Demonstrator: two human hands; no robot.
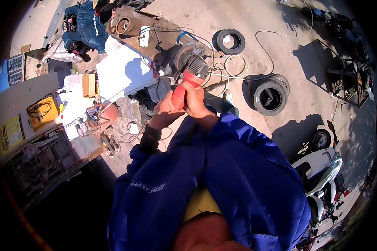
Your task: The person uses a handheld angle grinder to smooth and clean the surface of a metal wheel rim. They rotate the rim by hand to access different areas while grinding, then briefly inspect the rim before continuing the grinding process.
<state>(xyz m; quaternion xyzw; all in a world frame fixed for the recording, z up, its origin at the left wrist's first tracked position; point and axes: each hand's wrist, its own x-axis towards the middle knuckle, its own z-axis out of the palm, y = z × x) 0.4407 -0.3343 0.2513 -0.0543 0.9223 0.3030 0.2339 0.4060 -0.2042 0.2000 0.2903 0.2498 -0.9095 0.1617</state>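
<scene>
- Outdoors, the concrete ground point(247, 25) carries two loose tyres point(270, 97), coiled cables and a white panel point(123, 71).
- Blue sleeves point(222, 167) reach forward from the lower edge.
- Held out front, the red-handled power tool point(187, 69) hangs above the ground, grey motor end away from the person.
- Right hand point(197, 98) has its fingers wrapped tight round the red handle.
- Left hand point(165, 111) clasps the handle's lower end; judged as steadying, so any next move calls for firm two-handed control.

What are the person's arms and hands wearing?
Both arms wear bright blue jacket sleeves. The left sleeve has small pale lettering, and a dark cuff peeks out at its wrist. The left hand and right hand are bare, without gloves.
</scene>
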